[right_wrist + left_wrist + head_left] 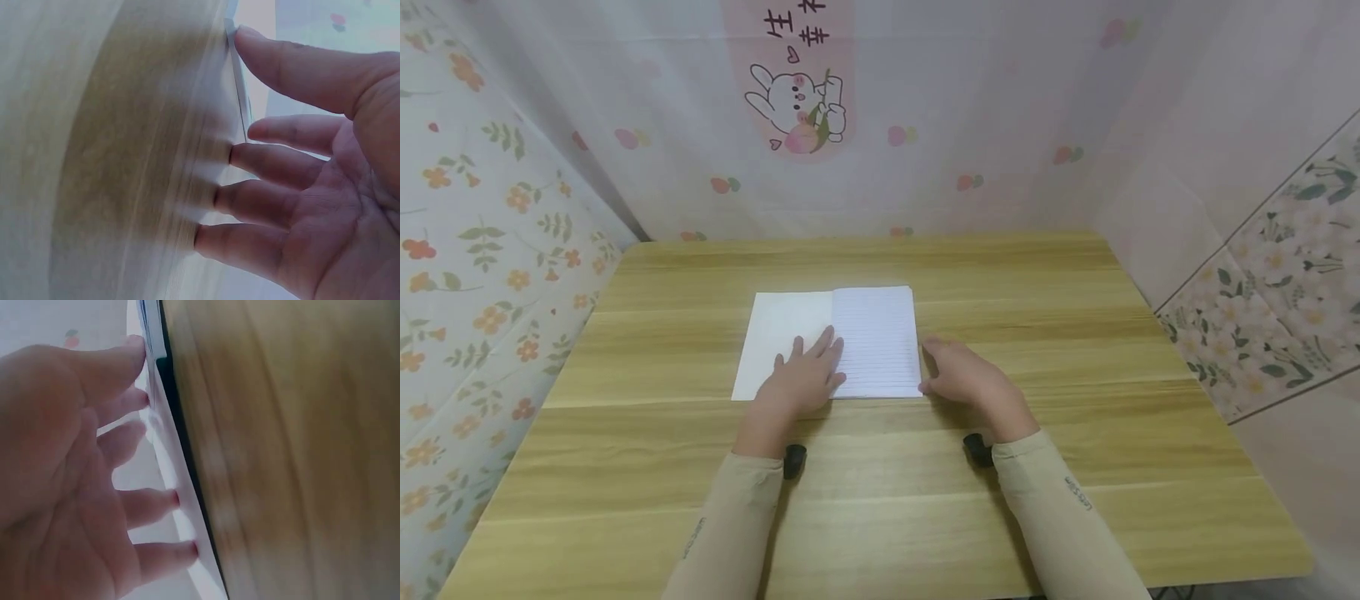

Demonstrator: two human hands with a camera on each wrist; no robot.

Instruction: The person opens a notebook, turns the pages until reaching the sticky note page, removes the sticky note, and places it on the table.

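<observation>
An open notebook (880,342) lies flat on the wooden table, its left page blank and its right page ruled with lines. Spread over the blank page close to the spine, my left hand (803,379) rests its fingertips on the paper. In the left wrist view, the thumb and fingers (156,506) touch the page above the dark cover edge. My right hand (966,375) is beside the notebook's right edge, thumb at the lower right corner. In the right wrist view, its straight fingers (250,240) stand with their tips on the table, and the thumb meets the page edge.
The wooden table (1075,333) extends on all sides of the notebook. Behind it hangs a pale curtain (1000,108) with strawberries and a rabbit print. Floral cloth (475,333) borders the left side, and a flowered panel (1270,292) the right. A dark wrist camera (977,450) sits under the right wrist.
</observation>
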